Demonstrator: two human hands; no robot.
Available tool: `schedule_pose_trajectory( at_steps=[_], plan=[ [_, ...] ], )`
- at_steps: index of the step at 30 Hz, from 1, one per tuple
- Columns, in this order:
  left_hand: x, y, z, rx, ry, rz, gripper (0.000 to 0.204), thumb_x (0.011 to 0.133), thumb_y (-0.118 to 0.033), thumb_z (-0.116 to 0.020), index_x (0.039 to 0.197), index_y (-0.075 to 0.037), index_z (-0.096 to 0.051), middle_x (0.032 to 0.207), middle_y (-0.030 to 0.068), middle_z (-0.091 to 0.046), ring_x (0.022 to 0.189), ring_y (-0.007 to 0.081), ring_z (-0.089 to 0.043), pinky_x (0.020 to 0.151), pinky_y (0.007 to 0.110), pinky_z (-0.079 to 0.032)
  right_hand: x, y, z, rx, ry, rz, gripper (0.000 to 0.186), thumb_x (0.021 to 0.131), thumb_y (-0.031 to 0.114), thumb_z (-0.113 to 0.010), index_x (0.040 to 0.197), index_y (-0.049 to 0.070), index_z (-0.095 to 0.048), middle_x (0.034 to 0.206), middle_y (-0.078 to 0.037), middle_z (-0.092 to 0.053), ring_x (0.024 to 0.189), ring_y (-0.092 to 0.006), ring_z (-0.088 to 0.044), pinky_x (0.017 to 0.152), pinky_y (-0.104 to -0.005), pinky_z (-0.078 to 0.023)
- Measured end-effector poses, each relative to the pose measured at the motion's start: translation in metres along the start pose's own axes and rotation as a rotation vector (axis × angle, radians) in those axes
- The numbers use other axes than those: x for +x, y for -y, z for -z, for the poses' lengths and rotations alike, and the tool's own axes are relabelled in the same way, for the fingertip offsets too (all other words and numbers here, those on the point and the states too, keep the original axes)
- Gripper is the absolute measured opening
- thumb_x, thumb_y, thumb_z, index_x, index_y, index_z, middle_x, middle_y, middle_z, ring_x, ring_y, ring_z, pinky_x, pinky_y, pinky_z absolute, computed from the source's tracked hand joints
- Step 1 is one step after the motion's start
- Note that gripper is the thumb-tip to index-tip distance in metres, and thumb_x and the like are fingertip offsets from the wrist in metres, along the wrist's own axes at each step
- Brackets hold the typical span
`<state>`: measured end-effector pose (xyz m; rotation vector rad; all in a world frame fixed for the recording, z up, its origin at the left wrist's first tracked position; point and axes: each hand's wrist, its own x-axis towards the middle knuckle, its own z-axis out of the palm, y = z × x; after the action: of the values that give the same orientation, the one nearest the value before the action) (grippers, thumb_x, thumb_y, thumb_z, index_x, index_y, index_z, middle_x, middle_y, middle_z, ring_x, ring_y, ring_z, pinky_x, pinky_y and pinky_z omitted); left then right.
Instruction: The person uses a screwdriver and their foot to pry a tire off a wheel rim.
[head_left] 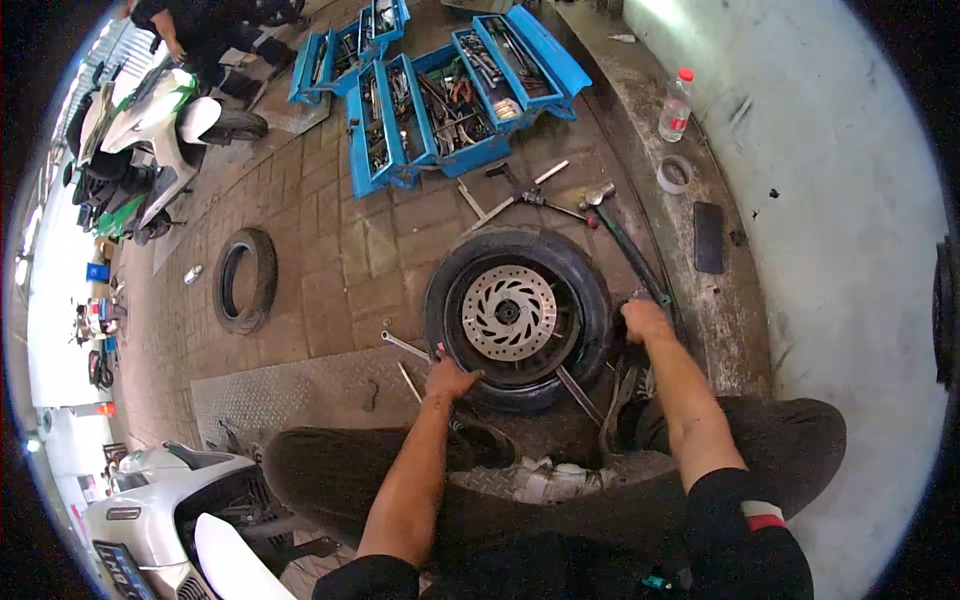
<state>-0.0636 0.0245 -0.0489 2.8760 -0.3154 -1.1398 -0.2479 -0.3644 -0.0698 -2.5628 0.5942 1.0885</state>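
Observation:
A motorcycle wheel lies flat before me, its black tyre around a rim with a slotted brake disc facing up. My left hand grips the tyre's near left edge, thumb and a finger over the sidewall. A flat metal tyre lever is wedged between tyre and rim at the near right. Just off the wheel's right side, my right hand is closed; whatever its fingers hold is hidden. Beside it lies a hammer with a green handle, the handle's end close to my knuckles.
Beyond the wheel stand blue toolboxes, with a T-handle wrench before them. Leftward are a loose tyre, a spanner and motorcycles. A bottle, tape roll and phone sit on the right ledge. Another person works far left.

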Motion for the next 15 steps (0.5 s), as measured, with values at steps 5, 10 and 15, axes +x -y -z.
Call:
schedule_pose_trajectory(
  at_steps=[5,10,15],
  plan=[
    [-0.004,-0.038,-0.007,0.131,0.043,0.102,0.129,0.074,-0.056,-0.083,0.155,0.014,-0.01,0.149,0.0377,-0.04,0.137,0.0436,-0.047,0.111,0.045,-0.044,0.019,-0.028,-0.026,-0.146,-0.142,0.173,0.04,0.078,0.015,-0.077,0.116,0.006,-0.07,0.138,-0.017,-0.057,0.128,-0.036,-0.055,0.105,-0.0469,-0.049],
    [-0.003,-0.03,0.003,0.198,0.123,0.161,0.127,0.073,-0.057,-0.083,0.153,0.013,-0.014,0.152,0.0409,-0.032,0.138,0.0449,-0.046,0.111,0.046,-0.045,-0.003,-0.004,-0.03,-0.081,-0.039,0.152,0.045,0.086,0.014,-0.068,0.131,0.013,-0.066,0.155,-0.013,-0.042,0.14,-0.0363,-0.043,0.114,-0.0478,-0.042],
    [-0.004,-0.053,0.016,0.136,0.197,0.078,0.118,0.071,-0.061,-0.082,0.148,0.013,-0.033,0.148,0.0364,-0.043,0.132,0.0454,-0.053,0.108,0.048,-0.047,0.038,-0.053,-0.044,0.059,-0.079,0.158,0.041,0.084,0.012,-0.068,0.125,0.009,-0.067,0.149,-0.018,-0.048,0.136,-0.0394,-0.047,0.113,-0.0475,-0.043]
  ],
)
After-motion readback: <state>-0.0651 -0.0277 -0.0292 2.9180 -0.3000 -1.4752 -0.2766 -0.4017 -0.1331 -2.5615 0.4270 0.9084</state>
